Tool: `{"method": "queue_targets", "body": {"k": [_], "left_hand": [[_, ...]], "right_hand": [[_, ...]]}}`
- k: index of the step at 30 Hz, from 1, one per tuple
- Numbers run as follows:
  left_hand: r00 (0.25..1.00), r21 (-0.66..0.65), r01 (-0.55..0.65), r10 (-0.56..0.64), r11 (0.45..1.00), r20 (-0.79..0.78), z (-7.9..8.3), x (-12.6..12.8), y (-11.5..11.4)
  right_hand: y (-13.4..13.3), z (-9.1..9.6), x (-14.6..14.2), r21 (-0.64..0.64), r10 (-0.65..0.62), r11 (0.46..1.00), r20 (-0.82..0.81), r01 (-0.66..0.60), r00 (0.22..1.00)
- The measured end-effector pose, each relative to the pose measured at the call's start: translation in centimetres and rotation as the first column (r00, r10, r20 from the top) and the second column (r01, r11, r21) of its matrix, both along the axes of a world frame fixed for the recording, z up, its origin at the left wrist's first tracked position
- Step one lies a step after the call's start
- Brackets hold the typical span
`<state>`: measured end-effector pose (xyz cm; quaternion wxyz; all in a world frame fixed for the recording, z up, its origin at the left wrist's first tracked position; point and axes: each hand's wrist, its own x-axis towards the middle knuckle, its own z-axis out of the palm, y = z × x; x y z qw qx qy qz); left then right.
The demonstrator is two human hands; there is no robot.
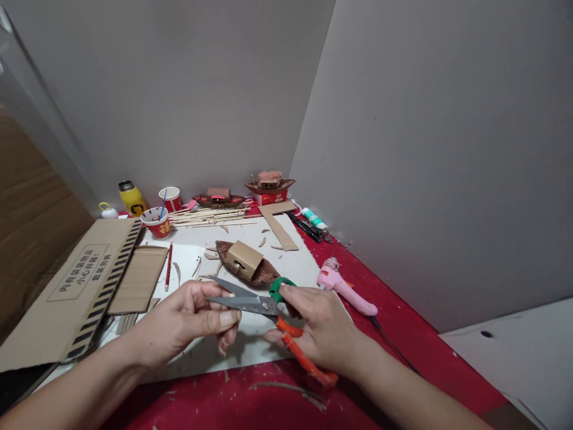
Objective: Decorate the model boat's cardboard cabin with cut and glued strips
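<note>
Scissors (265, 306) with grey blades and taped orange and green handles are gripped in my right hand (326, 325). Their blades are parted and point left, across the fingertips of my left hand (190, 316). The left thumb and fingers are pinched together; whatever lies between them is too small and hidden to make out. Just beyond the blades, a brown model boat (267, 272) with a tan cardboard canopy (244, 258) rests on the white sheet (215, 352).
A pink glue gun (347, 288) lies right on the red cloth (394, 334). Left are a printed cardboard box (85, 275) and a red pencil (169, 267). Behind stand paper cups (156, 226), thin sticks (206, 216), a yellow bottle (133, 200) and two model boats (270, 182). Scraps are scattered about.
</note>
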<state>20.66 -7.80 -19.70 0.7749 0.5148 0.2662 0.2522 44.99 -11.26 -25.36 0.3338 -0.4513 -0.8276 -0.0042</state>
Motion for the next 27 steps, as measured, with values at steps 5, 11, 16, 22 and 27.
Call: {"method": "queue_targets", "body": {"k": [5, 11, 16, 22, 27], "left_hand": [[0.996, -0.003, 0.081, -0.081, 0.997, 0.032, 0.2, 0.1, 0.4], [0.989, -0.043, 0.076, -0.07, 0.996, 0.126, 0.4, 0.3, 0.6], [0.983, -0.054, 0.073, -0.063, 0.996, 0.175, -0.1, 0.5, 0.8], [0.999, 0.061, 0.01, -0.013, 0.998, 0.039, -0.9, 0.5, 0.9], [1.0, 0.083, -0.003, 0.006, 0.997, -0.026, -0.6, 0.7, 0.4]], "right_hand": [[-0.1, -0.2, -0.1, -0.2, 0.043, 0.977, -0.145, -0.072, 0.988], [0.1, 0.0, 0.0, -0.287, -0.022, 0.958, -0.131, -0.016, 0.991], [0.4, 0.3, -0.2, -0.135, -0.057, 0.989, 0.002, 0.057, 0.998], [0.7, -0.2, -0.2, 0.035, -0.115, 0.993, 0.109, 0.112, 0.987], [0.8, -0.3, 0.1, 0.111, -0.14, 0.985, 0.094, 0.13, 0.986]]}}
